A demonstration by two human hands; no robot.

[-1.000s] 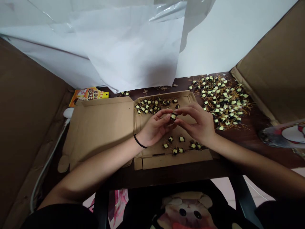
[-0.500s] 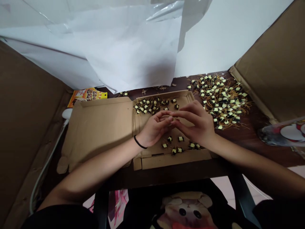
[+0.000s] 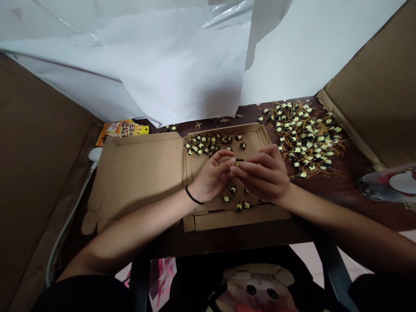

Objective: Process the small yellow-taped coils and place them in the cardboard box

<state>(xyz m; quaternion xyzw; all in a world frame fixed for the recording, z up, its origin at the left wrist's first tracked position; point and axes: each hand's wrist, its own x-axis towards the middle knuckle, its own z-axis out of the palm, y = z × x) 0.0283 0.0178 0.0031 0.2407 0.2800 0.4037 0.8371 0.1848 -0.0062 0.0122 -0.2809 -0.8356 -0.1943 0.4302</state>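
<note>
Over the open cardboard box, my left hand (image 3: 212,175) and my right hand (image 3: 268,173) meet at the fingertips. Between them is a small transformer coil (image 3: 239,162) with a black body and yellow tape, partly covered by fingers. The right thumb and fingers pinch it from the right; my left thumb and fingertips press at its left end. More such coils (image 3: 203,144) lie clustered at the back of the box (image 3: 240,223), and several loose coils (image 3: 238,206) rest near its front edge.
A large heap of coils (image 3: 305,138) with thin copper-coloured leads lies on the dark table right of the box. Left are the box's open lid (image 3: 139,177), a snack packet (image 3: 121,131) and a white cable (image 3: 69,221). A clear bottle (image 3: 386,184) lies far right. Cardboard walls flank both sides.
My right hand's fingers have closed in and turned, and the coil between the fingertips now shows. The left hand has hardly moved. The whole view has shifted slightly.
</note>
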